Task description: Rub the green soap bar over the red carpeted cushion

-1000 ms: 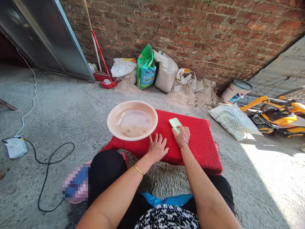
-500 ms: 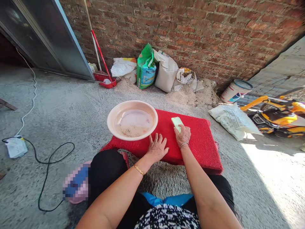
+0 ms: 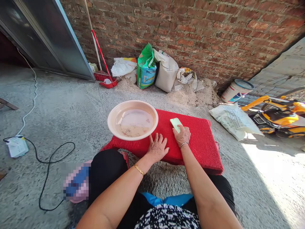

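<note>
My left hand (image 3: 157,148) lies spread on a red plush cover (image 3: 195,143) over a low bench, its fingertips close to a basin. That pale pink basin (image 3: 113,128) rests on the left end of the cover, with water and some pale grains at its bottom. To the right, my right hand (image 3: 182,136) is closed around the lower end of a light green smartphone (image 3: 175,122). The phone is low over the cover with its green side up. I cannot tell whether it touches the cloth.
Along the brick wall stand a green sack (image 3: 147,68), a white sack (image 3: 167,71) and a red dustpan (image 3: 108,83). A paint bucket (image 3: 237,91) and a yellow toy excavator (image 3: 281,116) are right. A power strip (image 3: 17,146) with a black cord lies left.
The phone has turned slightly to the left in my right hand. My left hand has stayed in place beside the basin.
</note>
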